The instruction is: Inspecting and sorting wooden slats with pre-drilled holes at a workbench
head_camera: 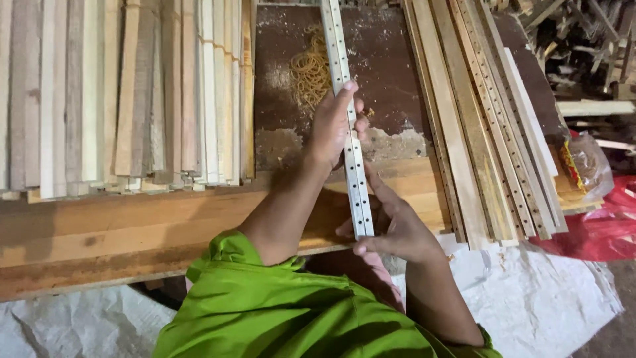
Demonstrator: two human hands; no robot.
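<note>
A long pale wooden slat (pixel 343 79) with a row of small drilled holes runs from the bench's near edge to the far end. My left hand (pixel 333 126) grips it near its middle, fingers wrapped over the top. Around the near end of the slat my right hand (pixel 391 229) is closed, thumb along its side. Both arms come out of bright green sleeves (pixel 278 311).
A stack of plain wooden slats (pixel 126 93) lies on the left. More drilled slats (pixel 490 132) lie on the right. A heap of yellow rubber bands (pixel 309 69) sits on the dark board. Red plastic (pixel 599 229) and white sheeting (pixel 543 298) lie below the wooden bench (pixel 132 232).
</note>
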